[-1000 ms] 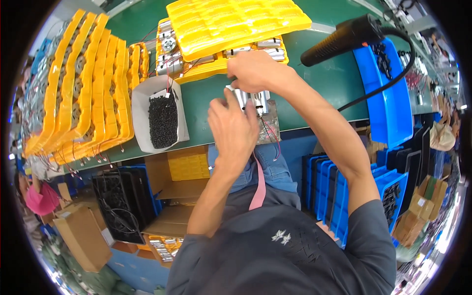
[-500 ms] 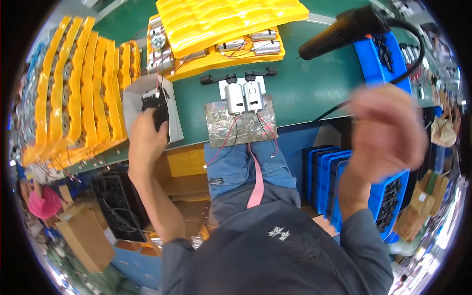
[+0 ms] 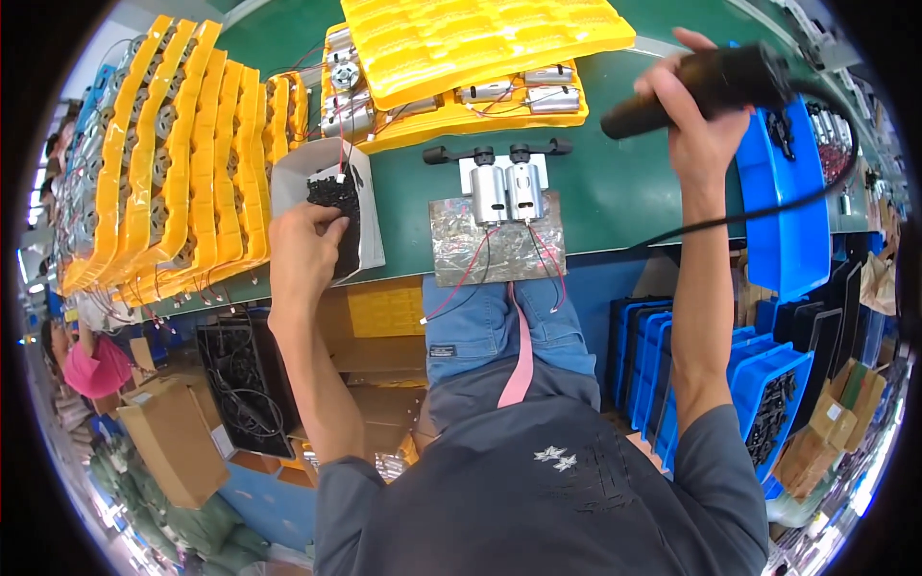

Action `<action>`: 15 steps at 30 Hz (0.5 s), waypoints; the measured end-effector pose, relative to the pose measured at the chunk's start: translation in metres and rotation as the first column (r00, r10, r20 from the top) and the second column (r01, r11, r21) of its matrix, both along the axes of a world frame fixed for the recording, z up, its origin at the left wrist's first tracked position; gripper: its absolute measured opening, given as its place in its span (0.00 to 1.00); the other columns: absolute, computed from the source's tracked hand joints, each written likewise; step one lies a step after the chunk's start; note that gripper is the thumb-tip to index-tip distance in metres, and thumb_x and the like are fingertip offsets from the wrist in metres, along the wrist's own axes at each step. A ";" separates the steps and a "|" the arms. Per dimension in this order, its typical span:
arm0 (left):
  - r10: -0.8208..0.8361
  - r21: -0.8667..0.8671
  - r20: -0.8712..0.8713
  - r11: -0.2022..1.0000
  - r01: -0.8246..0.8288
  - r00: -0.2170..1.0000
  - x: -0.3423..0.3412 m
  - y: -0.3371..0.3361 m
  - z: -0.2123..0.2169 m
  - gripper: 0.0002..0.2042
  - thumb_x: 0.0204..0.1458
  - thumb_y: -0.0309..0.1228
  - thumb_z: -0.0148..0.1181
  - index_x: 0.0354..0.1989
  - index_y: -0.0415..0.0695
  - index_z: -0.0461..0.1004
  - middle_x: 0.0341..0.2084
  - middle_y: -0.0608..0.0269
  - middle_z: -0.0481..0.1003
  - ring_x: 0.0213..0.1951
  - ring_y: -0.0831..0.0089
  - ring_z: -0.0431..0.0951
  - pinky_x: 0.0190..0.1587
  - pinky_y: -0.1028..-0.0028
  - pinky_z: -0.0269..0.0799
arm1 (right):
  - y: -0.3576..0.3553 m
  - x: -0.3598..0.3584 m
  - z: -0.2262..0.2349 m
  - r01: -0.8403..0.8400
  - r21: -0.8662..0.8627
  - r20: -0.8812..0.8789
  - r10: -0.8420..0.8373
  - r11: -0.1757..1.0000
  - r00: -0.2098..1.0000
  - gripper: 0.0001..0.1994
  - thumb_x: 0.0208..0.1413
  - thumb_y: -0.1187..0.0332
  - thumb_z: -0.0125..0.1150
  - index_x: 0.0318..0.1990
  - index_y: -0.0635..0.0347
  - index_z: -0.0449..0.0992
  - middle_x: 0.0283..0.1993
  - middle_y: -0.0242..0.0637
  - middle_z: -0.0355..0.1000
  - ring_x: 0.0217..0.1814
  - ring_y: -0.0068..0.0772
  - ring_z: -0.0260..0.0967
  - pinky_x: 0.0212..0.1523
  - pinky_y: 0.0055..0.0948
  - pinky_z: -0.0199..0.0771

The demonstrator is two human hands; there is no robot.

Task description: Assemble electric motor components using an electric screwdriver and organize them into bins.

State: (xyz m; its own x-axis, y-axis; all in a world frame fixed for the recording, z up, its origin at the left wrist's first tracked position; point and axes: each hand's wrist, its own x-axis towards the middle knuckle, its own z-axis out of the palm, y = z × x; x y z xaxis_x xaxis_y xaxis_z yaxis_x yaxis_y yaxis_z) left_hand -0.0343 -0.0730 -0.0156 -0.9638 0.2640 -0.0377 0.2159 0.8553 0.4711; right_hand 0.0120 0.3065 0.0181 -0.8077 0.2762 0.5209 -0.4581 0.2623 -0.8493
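Note:
My left hand (image 3: 307,240) reaches into a white box (image 3: 369,226) of small black pieces, probably screws (image 3: 331,195). Its thumb and fingers are pinched together at the pile; anything between them is too small to make out. At the upper right, my right hand (image 3: 699,130) is wrapped round a black corded electric screwdriver (image 3: 740,79), its nose pointing left. Between the hands, two silver motors (image 3: 490,195) lie side by side against a white bracket (image 3: 467,176) with black arms. They rest at a worn metal plate (image 3: 461,252), their red and black wires hanging toward my lap.
Stacked yellow trays (image 3: 178,154) of motors stand at the left. Behind the work, a yellow tray (image 3: 567,120) of motors has another yellow tray (image 3: 480,43) tilted over it. A blue bin (image 3: 788,245) sits at the right edge, with the screwdriver's cable (image 3: 730,219) running across before it.
My right hand has risen from a blurred swing at the right and now grips the screwdriver. My left hand stays in the box, fingers drawn closer together. The whole view has shifted slightly.

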 end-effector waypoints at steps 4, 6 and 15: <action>0.071 0.131 -0.161 0.990 -0.050 0.984 0.000 -0.006 -0.002 0.10 0.45 0.24 0.63 0.36 0.34 0.76 0.23 0.52 0.75 0.24 0.68 0.74 0.31 0.73 0.69 | -0.019 0.036 -0.001 0.005 -0.107 -0.054 -0.011 0.994 0.999 0.27 0.49 0.73 0.59 0.56 0.68 0.58 0.29 0.39 0.67 0.31 0.32 0.67 0.37 0.33 0.70; 0.152 0.308 -0.154 0.946 -0.099 0.976 0.007 -0.001 0.003 0.10 0.45 0.23 0.63 0.36 0.35 0.77 0.24 0.54 0.75 0.25 0.70 0.74 0.31 0.74 0.69 | -0.023 0.053 -0.003 -0.037 -0.279 -0.084 0.014 0.960 0.996 0.27 0.48 0.73 0.60 0.56 0.68 0.58 0.27 0.38 0.66 0.29 0.31 0.66 0.34 0.32 0.70; -0.140 0.605 -0.156 0.769 0.207 0.978 0.021 0.113 0.001 0.08 0.45 0.21 0.62 0.35 0.32 0.77 0.25 0.53 0.76 0.25 0.73 0.76 0.31 0.77 0.72 | -0.050 0.043 0.010 -0.087 -0.164 -0.038 0.082 0.983 0.996 0.23 0.47 0.76 0.58 0.52 0.67 0.59 0.24 0.38 0.66 0.25 0.30 0.67 0.31 0.30 0.70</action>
